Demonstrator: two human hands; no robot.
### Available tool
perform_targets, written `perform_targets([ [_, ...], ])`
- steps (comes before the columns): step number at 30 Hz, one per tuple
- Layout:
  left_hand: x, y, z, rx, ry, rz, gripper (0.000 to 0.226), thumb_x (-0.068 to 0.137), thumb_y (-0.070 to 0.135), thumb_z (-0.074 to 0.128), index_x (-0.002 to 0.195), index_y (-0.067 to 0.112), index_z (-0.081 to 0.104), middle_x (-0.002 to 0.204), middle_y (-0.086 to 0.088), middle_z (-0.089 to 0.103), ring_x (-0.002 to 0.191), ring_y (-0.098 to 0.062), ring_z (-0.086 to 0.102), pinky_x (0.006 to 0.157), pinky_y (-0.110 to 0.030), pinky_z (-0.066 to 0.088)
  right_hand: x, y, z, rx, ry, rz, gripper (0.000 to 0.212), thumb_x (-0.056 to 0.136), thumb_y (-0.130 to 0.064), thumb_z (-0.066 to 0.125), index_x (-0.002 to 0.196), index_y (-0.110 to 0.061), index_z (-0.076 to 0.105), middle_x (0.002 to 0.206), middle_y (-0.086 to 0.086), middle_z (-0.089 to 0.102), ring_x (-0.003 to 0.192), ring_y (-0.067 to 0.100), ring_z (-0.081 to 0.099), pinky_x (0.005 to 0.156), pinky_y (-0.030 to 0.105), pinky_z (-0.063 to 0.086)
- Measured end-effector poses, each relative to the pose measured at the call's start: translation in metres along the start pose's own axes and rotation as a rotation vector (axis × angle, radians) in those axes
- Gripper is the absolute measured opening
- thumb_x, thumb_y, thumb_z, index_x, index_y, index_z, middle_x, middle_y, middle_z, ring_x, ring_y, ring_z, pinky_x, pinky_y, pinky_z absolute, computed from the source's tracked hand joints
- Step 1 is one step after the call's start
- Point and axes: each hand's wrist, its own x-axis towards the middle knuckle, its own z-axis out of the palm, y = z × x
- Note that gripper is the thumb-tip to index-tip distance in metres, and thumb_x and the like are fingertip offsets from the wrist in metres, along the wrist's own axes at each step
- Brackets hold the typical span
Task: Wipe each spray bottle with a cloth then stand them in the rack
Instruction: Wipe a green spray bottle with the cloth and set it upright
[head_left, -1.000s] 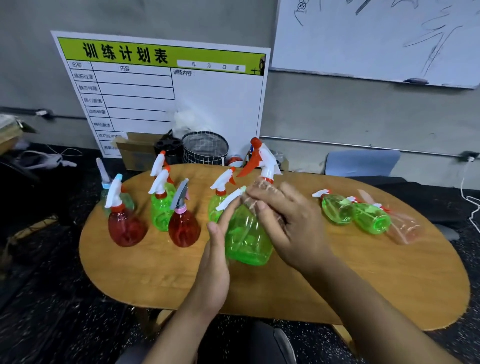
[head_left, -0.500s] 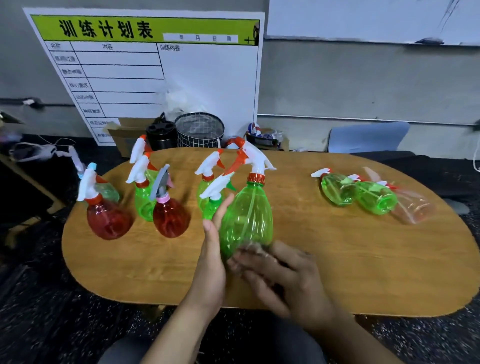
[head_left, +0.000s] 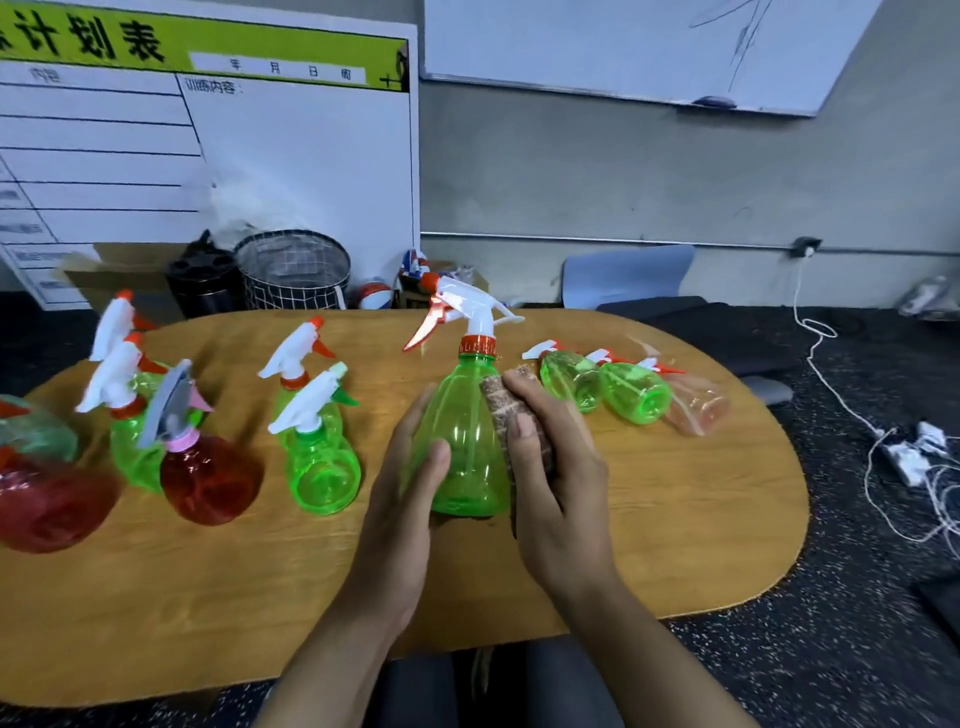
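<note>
Two hands work a cloth against an upright green spray bottle.

Nearest, the left hand (head_left: 402, 499) wraps the green spray bottle (head_left: 464, 441) from its left side, thumb curled across the front, while the right hand (head_left: 558, 467) presses a brownish cloth (head_left: 501, 410) against the bottle's right side, fingers (head_left: 522, 441) bent over it. The bottle stands upright near the middle of the wooden surface (head_left: 208, 597). To its left stand red and green bottles (head_left: 322, 447); to its right three bottles (head_left: 631, 395) lie on their sides. Behind the surface sits a wire basket (head_left: 292, 270) on the floor.
</note>
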Motion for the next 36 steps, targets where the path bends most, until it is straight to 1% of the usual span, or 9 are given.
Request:
perform_targets([
  [4,0.001,0.005,-0.002,0.001,-0.015,0.004,0.061,0.098,0.047,0.059,0.157,0.036,0.05,0.155,-0.003,0.059,0.145,-0.027,0.054,0.121,-0.067,0.036,-0.001,0.0,0.0,-0.033,-0.033,-0.034,0.035,0.106,-0.027,0.056,0.139,-0.021,0.063,0.133,-0.011,0.066,0.127,0.007,0.061,0.104,0.024,0.047],
  [7,0.001,0.007,-0.008,-0.033,0.004,0.01,0.052,0.1,0.039,0.053,0.152,0.038,0.054,0.151,0.0,0.063,0.141,-0.025,0.058,0.119,-0.065,0.04,0.003,-0.006,-0.002,-0.02,-0.077,-0.109,0.033,0.105,-0.022,0.058,0.138,-0.022,0.063,0.133,-0.015,0.066,0.127,0.003,0.061,0.104,0.021,0.046],
  [10,-0.002,0.011,-0.013,-0.036,-0.012,0.021,0.054,0.099,0.038,0.052,0.153,0.039,0.053,0.148,0.003,0.065,0.138,-0.023,0.062,0.115,-0.066,0.044,0.018,-0.012,-0.001,-0.052,-0.062,-0.163,0.034,0.106,-0.024,0.057,0.138,-0.019,0.064,0.127,-0.005,0.069,0.118,0.006,0.064,0.098,0.022,0.048],
  [13,-0.005,0.016,-0.018,-0.003,-0.034,0.039,0.057,0.095,0.049,0.06,0.152,0.046,0.053,0.154,0.009,0.059,0.142,-0.022,0.057,0.116,-0.068,0.042,0.033,-0.018,0.006,-0.137,-0.063,-0.162,0.034,0.108,-0.033,0.055,0.139,-0.023,0.065,0.124,-0.005,0.07,0.114,0.008,0.065,0.094,0.032,0.054],
  [17,-0.002,0.021,-0.026,0.048,-0.039,0.074,0.058,0.094,0.058,0.055,0.152,0.055,0.048,0.164,0.014,0.047,0.153,-0.02,0.044,0.123,-0.066,0.032,0.036,-0.024,0.022,-0.304,-0.138,-0.206,0.037,0.107,-0.044,0.049,0.138,-0.031,0.066,0.106,-0.007,0.064,0.089,0.01,0.065,0.072,0.042,0.055],
  [22,0.021,0.048,-0.033,0.087,0.008,0.16,0.055,0.098,0.062,0.051,0.153,0.055,0.047,0.165,0.012,0.046,0.155,-0.021,0.041,0.126,-0.062,0.03,0.045,-0.042,0.031,-0.363,-0.16,-0.475,0.036,0.107,-0.041,0.052,0.136,-0.028,0.069,0.096,-0.008,0.046,0.074,0.014,0.055,0.058,0.035,0.049],
  [27,0.057,0.102,-0.019,0.112,0.03,0.298,0.051,0.102,0.064,0.041,0.152,0.054,0.048,0.163,0.008,0.049,0.155,-0.022,0.041,0.127,-0.056,0.03,0.08,-0.069,0.02,-0.405,-0.138,-0.761,0.033,0.107,-0.041,0.055,0.132,-0.027,0.072,0.092,-0.004,0.05,0.072,0.014,0.052,0.052,0.032,0.046],
  [31,0.072,0.151,0.003,0.117,0.019,0.393,0.051,0.102,0.07,0.044,0.15,0.054,0.051,0.162,0.015,0.05,0.154,-0.012,0.041,0.129,-0.052,0.03,0.118,-0.104,0.002,-0.297,-0.055,-0.764,0.032,0.106,-0.035,0.058,0.133,-0.023,0.071,0.094,-0.005,0.058,0.075,0.01,0.056,0.06,0.034,0.051],
  [36,0.069,0.192,0.027,0.162,-0.015,0.517,0.06,0.094,0.075,0.042,0.15,0.054,0.05,0.159,0.031,0.046,0.152,0.005,0.035,0.131,-0.044,0.028,0.172,-0.164,-0.011,-0.171,0.111,-0.584,0.034,0.108,-0.03,0.052,0.14,-0.031,0.064,0.123,-0.009,0.07,0.11,0.008,0.066,0.088,0.04,0.054],
])
